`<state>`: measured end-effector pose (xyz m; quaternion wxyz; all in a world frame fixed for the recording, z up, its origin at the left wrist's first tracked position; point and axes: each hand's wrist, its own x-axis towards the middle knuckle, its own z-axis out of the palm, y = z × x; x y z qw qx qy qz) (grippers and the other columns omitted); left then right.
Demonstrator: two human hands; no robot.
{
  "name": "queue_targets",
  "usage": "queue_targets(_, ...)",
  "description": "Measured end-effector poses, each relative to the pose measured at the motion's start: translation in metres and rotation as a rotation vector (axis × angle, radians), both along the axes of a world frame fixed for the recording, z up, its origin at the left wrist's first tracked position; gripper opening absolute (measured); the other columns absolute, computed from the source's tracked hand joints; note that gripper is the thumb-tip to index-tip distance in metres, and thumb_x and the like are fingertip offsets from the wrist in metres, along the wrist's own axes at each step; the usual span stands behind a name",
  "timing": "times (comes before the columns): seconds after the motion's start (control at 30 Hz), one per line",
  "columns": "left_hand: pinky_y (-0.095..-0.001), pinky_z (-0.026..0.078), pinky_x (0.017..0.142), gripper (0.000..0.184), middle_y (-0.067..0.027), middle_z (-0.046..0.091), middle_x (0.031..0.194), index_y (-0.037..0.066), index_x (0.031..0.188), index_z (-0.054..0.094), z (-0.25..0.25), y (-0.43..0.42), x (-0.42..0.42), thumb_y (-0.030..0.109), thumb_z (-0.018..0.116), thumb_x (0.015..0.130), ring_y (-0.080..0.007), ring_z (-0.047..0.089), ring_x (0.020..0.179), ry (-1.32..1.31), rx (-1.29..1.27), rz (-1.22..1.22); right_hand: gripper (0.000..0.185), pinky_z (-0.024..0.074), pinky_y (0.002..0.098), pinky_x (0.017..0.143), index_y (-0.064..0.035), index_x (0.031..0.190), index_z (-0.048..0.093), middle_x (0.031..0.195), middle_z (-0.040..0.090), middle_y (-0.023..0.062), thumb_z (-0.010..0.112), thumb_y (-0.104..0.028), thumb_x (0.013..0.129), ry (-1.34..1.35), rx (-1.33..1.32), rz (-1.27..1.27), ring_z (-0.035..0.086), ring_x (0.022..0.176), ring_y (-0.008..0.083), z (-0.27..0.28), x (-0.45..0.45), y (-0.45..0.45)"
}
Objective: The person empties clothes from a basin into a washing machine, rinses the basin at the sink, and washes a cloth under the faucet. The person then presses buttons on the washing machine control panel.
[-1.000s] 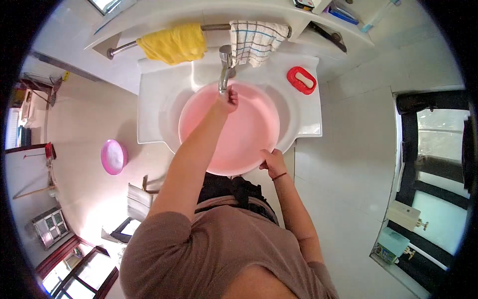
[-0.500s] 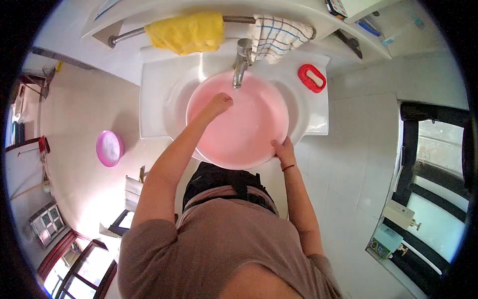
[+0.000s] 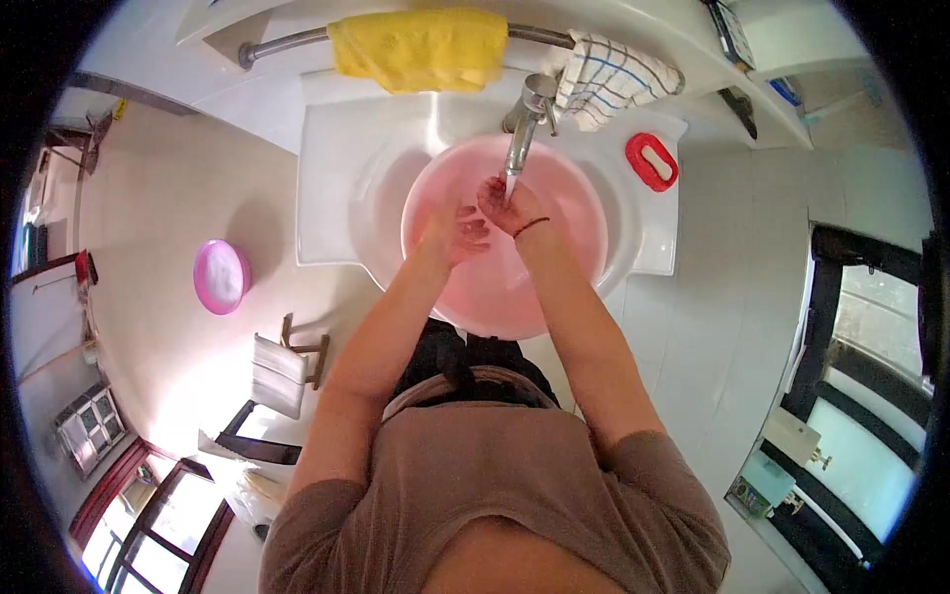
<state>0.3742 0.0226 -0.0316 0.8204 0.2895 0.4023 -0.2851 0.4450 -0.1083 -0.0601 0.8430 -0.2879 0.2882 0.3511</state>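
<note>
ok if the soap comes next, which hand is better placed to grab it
Right, most likely. The right hand, under the tap, is nearer the soap in its red dish. The left hand, over the pink basin, is farther off, with the right hand between it and the soap.

pink round basin (image 3: pixel 574 216) | set in white sink (image 3: pixel 336 178) | metal faucet (image 3: pixel 520 139) above, water running
</note>
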Motion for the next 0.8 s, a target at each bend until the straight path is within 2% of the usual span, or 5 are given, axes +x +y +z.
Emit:
queue_targets(0.17, -0.0471, 0.033, 0.090, 0.045, -0.0106, 0.049, 0.107, 0.007, 0.110, 0.044, 0.006, -0.034, 0.010, 0.043, 0.029, 0.085, -0.0254, 0.046, 0.101, -0.043, -0.560, 0.343, 0.032, 0.0205, 0.0218, 0.033, -0.0121, 0.056, 0.041, 0.048, 0.031, -0.0013, 0.050, -0.028, 0.083, 0.057, 0.568, 0.024, 0.031, 0.038, 0.0114, 0.003, 0.007, 0.023)
queue_targets(0.3, -0.0440, 0.032, 0.092, 0.045, -0.0087, 0.050, 0.107, 0.009, 0.108, 0.046, 0.005, -0.048, 0.017, 0.045, 0.029, 0.086, -0.0235, 0.046, 0.101, -0.025, -0.519, 0.494, 0.030, 0.0286, 0.0245, 0.033, -0.0120, 0.059, 0.044, 0.047, 0.037, -0.0003, 0.053, -0.030, 0.080, -0.092, 0.495, 0.097, 0.038, 0.038, 0.0140, -0.014, 0.017, 0.025)
queue_targets(0.47, -0.0415, 0.044, 0.073, 0.041, -0.0113, 0.054, 0.088, 0.002, 0.096, 0.049, 0.002, -0.066, 0.028, 0.039, 0.042, 0.082, -0.0282, 0.053, 0.080, -0.025, -0.392, 0.454, 0.030, 0.0437, 0.0426, 0.053, -0.0014, 0.074, 0.054, 0.064, 0.056, 0.0191, 0.046, -0.029, 0.081, -0.638, -1.368, 0.267, 0.056, 0.062, 0.0350, -0.038, 0.007, 0.015)
queue_targets(0.7, -0.0368, 0.044, 0.058, 0.026, -0.0059, 0.054, 0.073, 0.006, 0.085, 0.050, 0.013, -0.058, 0.052, 0.030, 0.041, 0.083, -0.0205, 0.051, 0.062, -0.147, -0.126, 0.206, 0.023, 0.0389, 0.0476, 0.073, 0.0020, 0.084, 0.051, 0.082, 0.053, 0.0280, 0.042, -0.018, 0.079, -0.885, -1.407, 0.584, 0.051, 0.080, 0.0427, 0.011, -0.024, -0.003)
queue_targets(0.8, -0.0367, 0.044, 0.059, 0.022, -0.0073, 0.054, 0.072, 0.005, 0.082, 0.050, -0.001, -0.058, 0.068, 0.025, 0.043, 0.082, -0.0223, 0.052, 0.064, -0.202, 0.074, 0.065, 0.026, 0.0383, 0.0404, 0.082, 0.0020, 0.096, 0.048, 0.091, 0.053, 0.0253, 0.045, -0.015, 0.077, -0.906, -0.988, 0.376, 0.050, 0.094, 0.0357, 0.030, -0.048, -0.005)
